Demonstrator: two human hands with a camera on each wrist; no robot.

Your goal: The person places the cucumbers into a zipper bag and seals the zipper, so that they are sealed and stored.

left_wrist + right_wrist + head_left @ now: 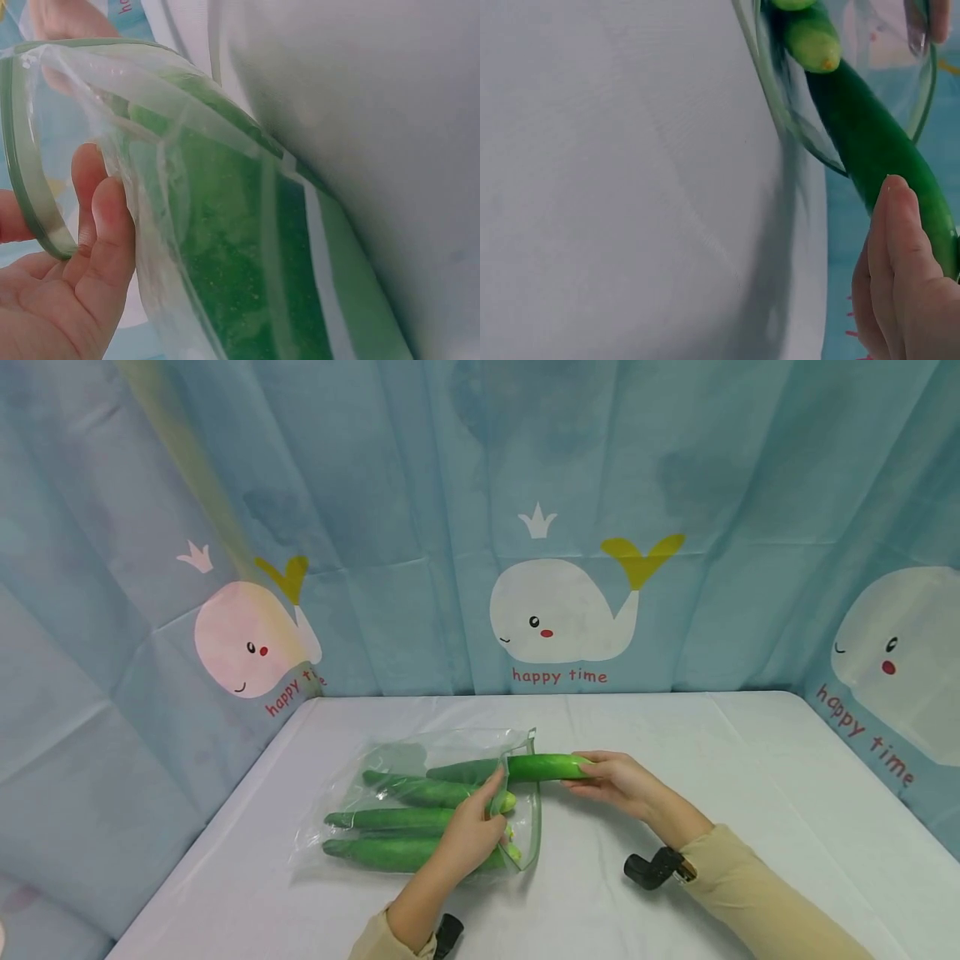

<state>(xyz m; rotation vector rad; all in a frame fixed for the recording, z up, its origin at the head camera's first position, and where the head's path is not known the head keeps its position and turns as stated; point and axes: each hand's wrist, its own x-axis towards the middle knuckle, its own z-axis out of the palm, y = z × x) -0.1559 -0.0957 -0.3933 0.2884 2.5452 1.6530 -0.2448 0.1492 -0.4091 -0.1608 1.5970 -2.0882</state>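
A clear plastic bag (457, 742) with a green-edged mouth lies on its side, its opening facing right. Three cucumbers (386, 853) lie side by side inside it. My left hand (471, 831) grips the near side of the mouth and holds it spread; in the left wrist view, fingers (109, 225) stand inside the green rim. With my right hand (618, 781) I hold another cucumber (549, 767) by its right end. Its far half is inside the bag, behind the others. In the right wrist view this cucumber (877, 142) passes through the green-rimmed mouth.
The white-covered table (720, 743) extends on both sides of the bag. A blue curtain (420, 527) with printed whales hangs behind and at both sides. Black wrist mounts (652, 868) stick out from both beige sleeves (757, 885).
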